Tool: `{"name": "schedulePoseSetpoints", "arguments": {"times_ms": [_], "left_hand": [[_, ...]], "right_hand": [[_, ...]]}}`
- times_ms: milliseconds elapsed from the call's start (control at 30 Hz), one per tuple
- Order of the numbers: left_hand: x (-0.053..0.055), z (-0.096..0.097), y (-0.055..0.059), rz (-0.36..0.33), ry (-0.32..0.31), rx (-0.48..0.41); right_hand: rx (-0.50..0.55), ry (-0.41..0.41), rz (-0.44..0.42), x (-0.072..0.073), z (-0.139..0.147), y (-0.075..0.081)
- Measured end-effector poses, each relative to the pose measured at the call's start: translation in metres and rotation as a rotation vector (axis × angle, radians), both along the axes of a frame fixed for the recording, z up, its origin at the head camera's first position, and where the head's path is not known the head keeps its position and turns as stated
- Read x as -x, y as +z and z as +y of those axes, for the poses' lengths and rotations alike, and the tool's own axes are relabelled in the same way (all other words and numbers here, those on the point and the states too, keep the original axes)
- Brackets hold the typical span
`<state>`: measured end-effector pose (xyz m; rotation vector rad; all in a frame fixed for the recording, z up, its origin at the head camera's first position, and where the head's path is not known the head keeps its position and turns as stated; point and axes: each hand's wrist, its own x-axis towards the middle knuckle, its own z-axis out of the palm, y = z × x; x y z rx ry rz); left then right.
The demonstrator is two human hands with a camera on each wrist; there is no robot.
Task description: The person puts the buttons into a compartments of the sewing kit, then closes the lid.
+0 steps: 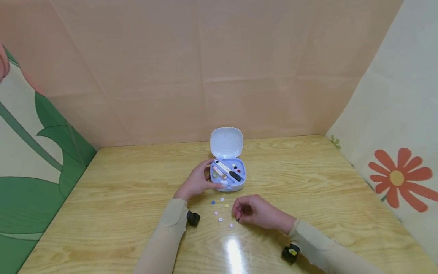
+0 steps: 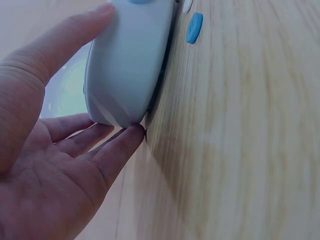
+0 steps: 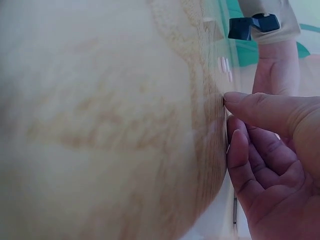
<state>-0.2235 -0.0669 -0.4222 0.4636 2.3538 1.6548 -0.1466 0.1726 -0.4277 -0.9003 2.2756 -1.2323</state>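
A small white and lavender sewing box (image 1: pixel 236 188) stands on the table with its lid (image 1: pixel 226 141) raised. My left hand (image 1: pixel 196 181) holds the box by its left side, thumb along the front and fingers at the corner, as the left wrist view shows. In front of the box, my right hand (image 1: pixel 257 211) is down at the tabletop, thumb and fingers pinching a small dark button (image 1: pixel 238 220) that they mostly hide. Several loose buttons lie between the hands, among them a blue button (image 1: pixel 213 202), a yellow button (image 1: pixel 227 206) and a pale button (image 1: pixel 231 225).
Inside the box lie a white tool with a black end (image 1: pixel 234 175), a pinkish item (image 1: pixel 219 172), a yellowish ring (image 1: pixel 215 175) and several small buttons in the right compartment. The wooden table (image 1: pixel 119 198) meets a cloth backdrop (image 1: pixel 154 95) behind the box.
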Motion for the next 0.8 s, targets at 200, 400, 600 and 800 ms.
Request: {"name": "schedulePoseSetpoints", "arguments": {"times_ms": [200, 400, 600, 800], "left_hand": [[0.0008, -0.0002, -0.002, -0.004, 0.003, 0.003], [0.002, -0.0003, -0.0036, -0.004, 0.005, 0.004], [0.0028, 0.0001, -0.0041, -0.002, 0.004, 0.0], [0.0032, -0.0003, -0.0054, -0.003, -0.008, -0.012]], "right_hand": [[0.044, -0.008, -0.024, 0.0001, 0.0017, -0.0012], [0.076, -0.023, -0.063, 0.0021, 0.0049, -0.0047], [0.098, -0.022, -0.086, 0.0033, 0.0061, -0.0054], [0.101, -0.031, -0.094, 0.0038, 0.0063, -0.0046]]}}
